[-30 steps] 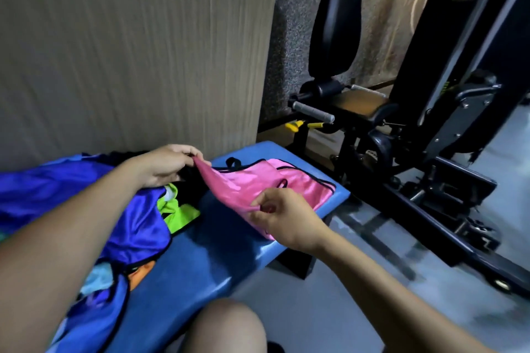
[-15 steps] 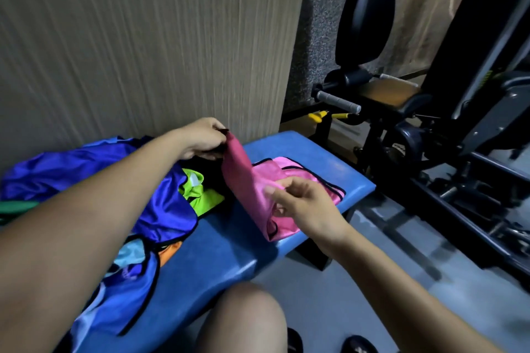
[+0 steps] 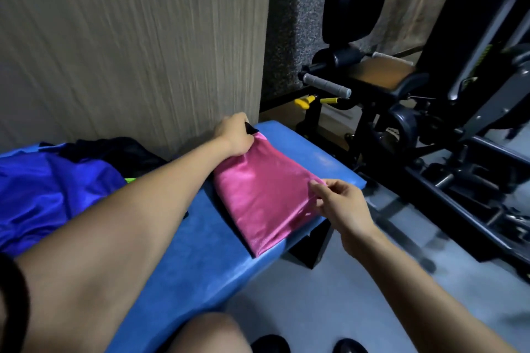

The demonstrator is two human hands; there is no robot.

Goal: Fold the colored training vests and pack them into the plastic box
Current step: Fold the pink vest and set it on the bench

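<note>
1. Pink vest (image 3: 263, 198) folded flat on blue bench (image 3: 200, 252), long axis running from far-left corner toward near-right edge.
2. Left hand (image 3: 235, 137) clenched on far corner, black trim pinched.
3. Right hand (image 3: 341, 203) pinching near-right edge.
4. Hands at opposite ends; next fold probably across that axis.
5. Box not visible.

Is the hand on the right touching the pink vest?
Touching. The head view shows the right hand pinching the near corner of the pink vest, with fabric bunched between thumb and fingertips, while the vest lies on the blue bench.
</note>
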